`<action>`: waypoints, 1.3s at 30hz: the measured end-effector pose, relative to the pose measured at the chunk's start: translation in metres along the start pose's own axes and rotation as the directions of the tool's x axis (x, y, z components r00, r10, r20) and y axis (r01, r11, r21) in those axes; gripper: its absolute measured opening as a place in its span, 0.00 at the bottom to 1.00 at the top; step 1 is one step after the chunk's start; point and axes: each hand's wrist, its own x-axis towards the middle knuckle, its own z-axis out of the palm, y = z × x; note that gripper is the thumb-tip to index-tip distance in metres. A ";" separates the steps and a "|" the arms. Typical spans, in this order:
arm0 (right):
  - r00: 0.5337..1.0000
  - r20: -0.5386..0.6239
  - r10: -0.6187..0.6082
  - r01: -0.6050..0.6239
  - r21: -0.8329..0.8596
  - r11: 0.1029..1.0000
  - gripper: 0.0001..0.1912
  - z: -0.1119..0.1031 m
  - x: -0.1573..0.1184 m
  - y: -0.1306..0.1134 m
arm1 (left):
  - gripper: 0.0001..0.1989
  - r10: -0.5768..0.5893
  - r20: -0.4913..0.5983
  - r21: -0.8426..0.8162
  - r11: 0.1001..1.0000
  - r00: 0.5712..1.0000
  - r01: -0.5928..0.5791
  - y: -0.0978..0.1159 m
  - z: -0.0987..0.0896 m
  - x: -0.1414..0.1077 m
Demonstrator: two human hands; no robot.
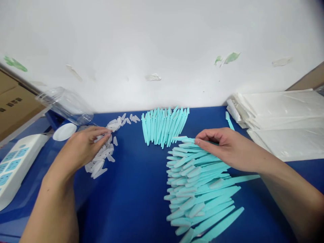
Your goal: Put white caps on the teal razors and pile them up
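Note:
My right hand pinches a turquoise eyebrow razor between thumb and fingertips, its head pointing left. Beneath that hand spreads a large heap of the same razors, many with pale covers over their heads. Over a scattered pile of small translucent blade caps, my left hand has its thumb and index finger closed together. A pale cap seems to be at those fingertips, mostly hidden by them. Farther back, another group of turquoise razors lies side by side, close to the wall.
On the left are a clear plastic jar on its side, a white round lid, a power strip and a cardboard box. Stacked plastic bags lie at right, beside a lone razor. A white wall borders the blue table.

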 end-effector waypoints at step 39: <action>0.990 0.013 -0.138 0.138 -0.107 0.985 0.14 0.006 -0.010 -0.015 | 0.10 0.293 0.145 -0.738 0.668 0.945 -0.094 0.148 0.050 -0.022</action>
